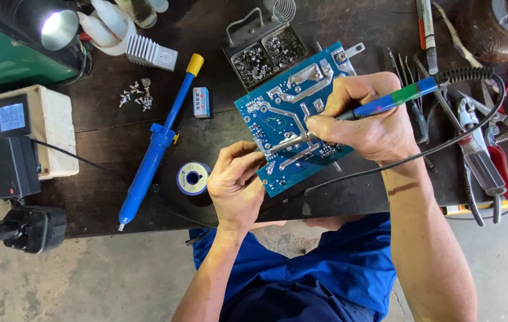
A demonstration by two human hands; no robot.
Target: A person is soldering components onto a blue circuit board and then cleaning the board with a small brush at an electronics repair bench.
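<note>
A blue circuit board (278, 107) with silver solder traces lies tilted on the dark workbench. My right hand (364, 122) grips a blue and green soldering iron (397, 98), its metal tip touching the board near its middle. My left hand (236, 182) rests at the board's lower left corner, fingers pinched together by the tip; a fine strand of solder wire may be in them, but it is too thin to tell. A spool of solder wire (193, 177) sits just left of that hand.
A blue desoldering pump (158, 140) lies left of the board. Behind are a metal tray of screws (266, 48), loose screws (136, 93), a small blue box (201, 101) and a lit lamp (57, 28). A meter box (21, 128) stands at left. Pliers and screwdrivers (483, 155) crowd the right.
</note>
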